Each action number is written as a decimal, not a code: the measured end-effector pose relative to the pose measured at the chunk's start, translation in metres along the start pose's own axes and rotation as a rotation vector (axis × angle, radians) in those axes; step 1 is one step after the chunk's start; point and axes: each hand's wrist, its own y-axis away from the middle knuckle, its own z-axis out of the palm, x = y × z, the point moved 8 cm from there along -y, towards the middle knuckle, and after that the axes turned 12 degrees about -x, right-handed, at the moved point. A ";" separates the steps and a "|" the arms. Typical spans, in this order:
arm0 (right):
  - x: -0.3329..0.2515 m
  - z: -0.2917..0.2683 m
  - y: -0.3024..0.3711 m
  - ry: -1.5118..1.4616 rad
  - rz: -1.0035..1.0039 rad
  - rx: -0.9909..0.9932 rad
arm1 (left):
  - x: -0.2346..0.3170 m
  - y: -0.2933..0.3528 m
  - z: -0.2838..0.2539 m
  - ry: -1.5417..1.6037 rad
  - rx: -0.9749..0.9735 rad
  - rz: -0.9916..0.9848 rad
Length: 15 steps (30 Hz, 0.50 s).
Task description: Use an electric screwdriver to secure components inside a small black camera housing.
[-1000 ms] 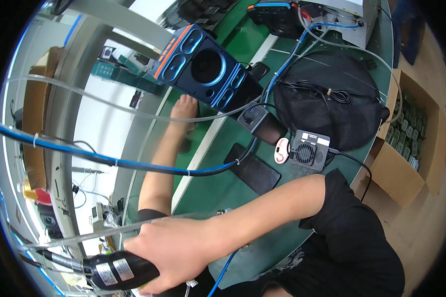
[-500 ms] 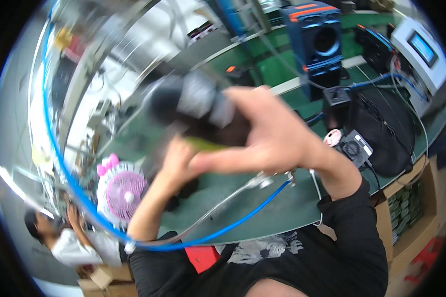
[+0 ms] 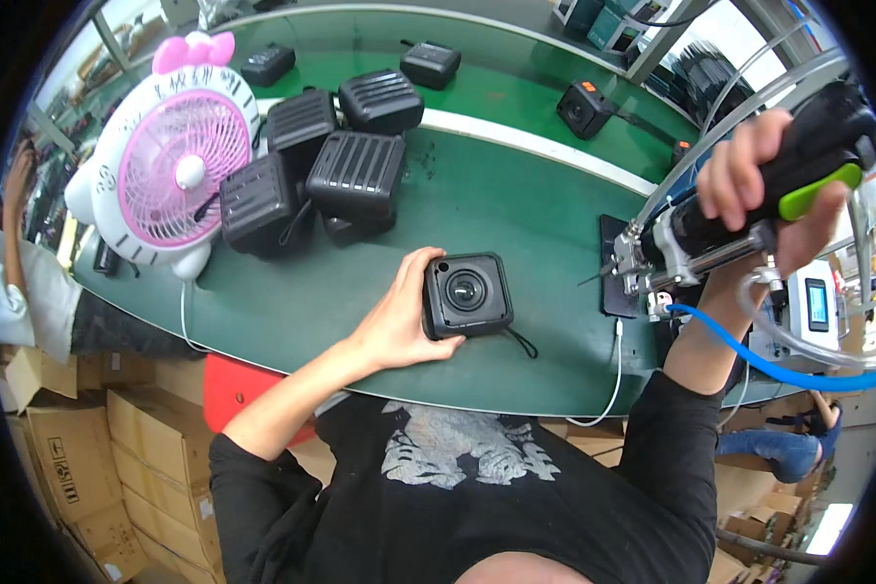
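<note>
- The worker's left hand (image 3: 399, 316) clasps a square black speaker (image 3: 467, 295), thumb and fingers wide apart, near the green table (image 3: 545, 214)'s front edge.
- The right hand (image 3: 743, 170) wraps tightly round a black-and-green power tool (image 3: 825, 134), raised over the right end.
- Ribbed black boxes (image 3: 358, 175) crowd the left end, beside a pink-and-white fan (image 3: 193, 173).

speaker (image 3: 467, 295) — black; tabletop (image 3: 526, 209) — green; fan (image 3: 190, 173) pink, white

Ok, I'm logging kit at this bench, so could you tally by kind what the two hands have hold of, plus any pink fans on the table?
Black box: 1
Black tool with green lever: 1
Pink fan: 1
Total: 3
</note>
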 end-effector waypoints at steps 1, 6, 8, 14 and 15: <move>-0.002 0.004 -0.008 -0.018 0.009 -0.028 | 0.000 -0.001 -0.002 0.032 -0.005 -0.002; -0.002 0.022 -0.032 -0.071 0.026 -0.205 | 0.022 -0.011 -0.001 -0.315 -0.146 0.029; 0.005 0.032 -0.039 -0.047 -0.046 -0.148 | 0.042 -0.016 0.000 -0.502 -0.136 0.123; 0.015 0.040 -0.050 -0.002 -0.085 -0.081 | 0.045 -0.028 0.017 -0.585 -0.141 0.038; 0.020 0.041 -0.050 -0.009 -0.061 -0.091 | 0.043 -0.028 0.017 -0.610 -0.152 0.009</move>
